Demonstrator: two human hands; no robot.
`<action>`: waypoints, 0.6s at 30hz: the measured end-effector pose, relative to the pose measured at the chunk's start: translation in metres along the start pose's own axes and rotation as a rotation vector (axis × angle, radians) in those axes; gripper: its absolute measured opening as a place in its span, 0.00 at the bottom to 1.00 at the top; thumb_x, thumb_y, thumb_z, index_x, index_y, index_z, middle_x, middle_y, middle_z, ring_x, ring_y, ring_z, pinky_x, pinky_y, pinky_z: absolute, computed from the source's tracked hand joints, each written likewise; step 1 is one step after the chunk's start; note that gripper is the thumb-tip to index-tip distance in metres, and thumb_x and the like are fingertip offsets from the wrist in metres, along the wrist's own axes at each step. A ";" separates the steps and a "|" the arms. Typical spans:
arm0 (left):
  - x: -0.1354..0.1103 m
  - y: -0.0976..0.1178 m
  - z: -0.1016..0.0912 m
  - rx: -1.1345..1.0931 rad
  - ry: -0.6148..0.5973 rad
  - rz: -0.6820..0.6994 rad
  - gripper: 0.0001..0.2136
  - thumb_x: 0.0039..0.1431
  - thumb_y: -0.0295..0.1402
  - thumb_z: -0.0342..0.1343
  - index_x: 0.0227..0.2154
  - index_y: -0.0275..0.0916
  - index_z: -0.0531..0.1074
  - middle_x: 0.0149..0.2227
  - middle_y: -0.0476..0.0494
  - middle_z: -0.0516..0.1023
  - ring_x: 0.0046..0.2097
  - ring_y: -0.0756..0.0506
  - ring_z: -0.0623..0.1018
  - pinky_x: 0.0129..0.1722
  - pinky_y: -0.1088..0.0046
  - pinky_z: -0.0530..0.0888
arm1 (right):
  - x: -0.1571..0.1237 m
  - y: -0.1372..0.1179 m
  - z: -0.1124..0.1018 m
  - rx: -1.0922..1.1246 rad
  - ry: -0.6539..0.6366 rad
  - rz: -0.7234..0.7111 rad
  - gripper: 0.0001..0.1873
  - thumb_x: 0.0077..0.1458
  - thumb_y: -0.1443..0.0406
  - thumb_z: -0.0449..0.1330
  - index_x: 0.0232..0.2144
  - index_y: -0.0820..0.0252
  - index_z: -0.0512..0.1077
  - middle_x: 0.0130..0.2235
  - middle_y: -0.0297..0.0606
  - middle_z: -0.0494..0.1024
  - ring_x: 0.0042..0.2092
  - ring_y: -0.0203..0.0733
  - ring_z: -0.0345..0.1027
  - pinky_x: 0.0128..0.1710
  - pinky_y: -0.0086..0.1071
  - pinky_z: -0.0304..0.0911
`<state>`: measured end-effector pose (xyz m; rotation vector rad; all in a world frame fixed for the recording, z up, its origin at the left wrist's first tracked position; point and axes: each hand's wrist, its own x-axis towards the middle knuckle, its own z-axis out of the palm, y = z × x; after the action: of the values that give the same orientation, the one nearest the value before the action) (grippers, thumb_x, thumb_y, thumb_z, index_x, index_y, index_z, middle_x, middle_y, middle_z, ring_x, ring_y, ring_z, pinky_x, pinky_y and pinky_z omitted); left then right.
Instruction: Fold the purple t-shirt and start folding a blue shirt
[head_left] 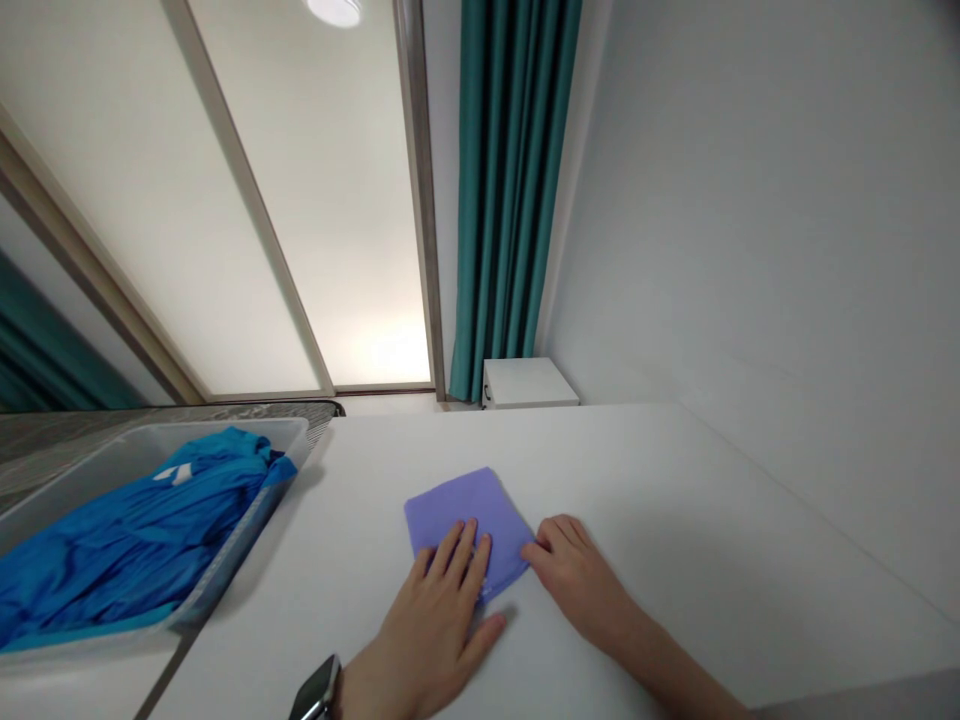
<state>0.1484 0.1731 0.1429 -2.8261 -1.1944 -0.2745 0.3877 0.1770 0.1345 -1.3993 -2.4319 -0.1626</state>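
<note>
On white table (675, 500) | left hand (431, 610) atop purple cloth (469, 505) | right fingers (551, 535) touching

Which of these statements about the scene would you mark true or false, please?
The left hand lies flat on the folded lilac cloth: true.
The smartwatch is on the right wrist: false, it is on the left wrist.
The right hand touches the cloth's edge: true.
The white cabinet stands on the white table: false, it stands beyond the table's far edge, beside the teal curtain.
The blue garment lies in a plastic tray: true.
</note>
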 end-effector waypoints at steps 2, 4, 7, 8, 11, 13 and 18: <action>-0.003 0.007 -0.006 -0.038 -0.037 0.012 0.31 0.68 0.50 0.40 0.68 0.38 0.51 0.67 0.32 0.57 0.65 0.31 0.63 0.56 0.51 0.68 | 0.009 0.014 0.003 -0.026 0.004 -0.012 0.07 0.61 0.71 0.57 0.33 0.57 0.72 0.34 0.38 0.70 0.39 0.44 0.61 0.42 0.37 0.58; -0.006 0.014 -0.013 -0.068 -0.076 0.048 0.31 0.68 0.50 0.42 0.68 0.40 0.51 0.66 0.32 0.59 0.64 0.31 0.64 0.55 0.50 0.69 | 0.018 0.027 0.004 -0.002 -0.009 -0.025 0.08 0.62 0.71 0.55 0.36 0.57 0.73 0.35 0.39 0.71 0.40 0.44 0.62 0.44 0.37 0.58; -0.007 0.015 -0.027 -0.122 -0.119 0.108 0.30 0.66 0.50 0.46 0.67 0.42 0.54 0.65 0.35 0.62 0.63 0.31 0.65 0.55 0.52 0.70 | 0.028 0.038 0.000 0.083 -0.028 -0.043 0.13 0.61 0.74 0.51 0.39 0.57 0.74 0.38 0.40 0.73 0.44 0.44 0.64 0.46 0.38 0.58; -0.005 0.012 -0.032 -0.157 -0.118 0.104 0.30 0.66 0.49 0.46 0.67 0.43 0.54 0.64 0.38 0.64 0.62 0.33 0.67 0.55 0.54 0.70 | 0.030 0.040 -0.002 0.117 -0.029 -0.036 0.14 0.61 0.75 0.50 0.40 0.57 0.74 0.39 0.40 0.74 0.45 0.44 0.64 0.47 0.38 0.58; 0.006 -0.013 -0.044 -0.281 -0.029 -0.049 0.26 0.70 0.43 0.42 0.68 0.45 0.49 0.59 0.42 0.73 0.56 0.41 0.74 0.55 0.59 0.71 | 0.030 0.033 -0.009 0.189 -0.029 0.039 0.13 0.62 0.73 0.49 0.40 0.58 0.73 0.40 0.40 0.75 0.46 0.44 0.65 0.49 0.39 0.57; 0.017 -0.036 -0.046 -0.282 0.081 -0.179 0.26 0.71 0.40 0.40 0.68 0.41 0.48 0.58 0.40 0.73 0.56 0.42 0.74 0.56 0.58 0.70 | 0.029 0.022 -0.012 0.181 -0.021 0.123 0.10 0.63 0.68 0.50 0.40 0.58 0.72 0.41 0.40 0.75 0.46 0.44 0.66 0.50 0.40 0.57; 0.037 -0.067 -0.033 -0.186 0.077 -0.027 0.25 0.69 0.40 0.43 0.66 0.41 0.54 0.65 0.39 0.63 0.65 0.41 0.63 0.61 0.56 0.64 | 0.029 -0.006 -0.008 0.072 -0.017 0.288 0.11 0.63 0.59 0.54 0.44 0.59 0.70 0.45 0.44 0.74 0.49 0.49 0.66 0.51 0.43 0.57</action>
<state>0.1209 0.2422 0.1818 -2.9248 -1.2530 -0.5161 0.3711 0.1961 0.1526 -1.7018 -2.1932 0.0054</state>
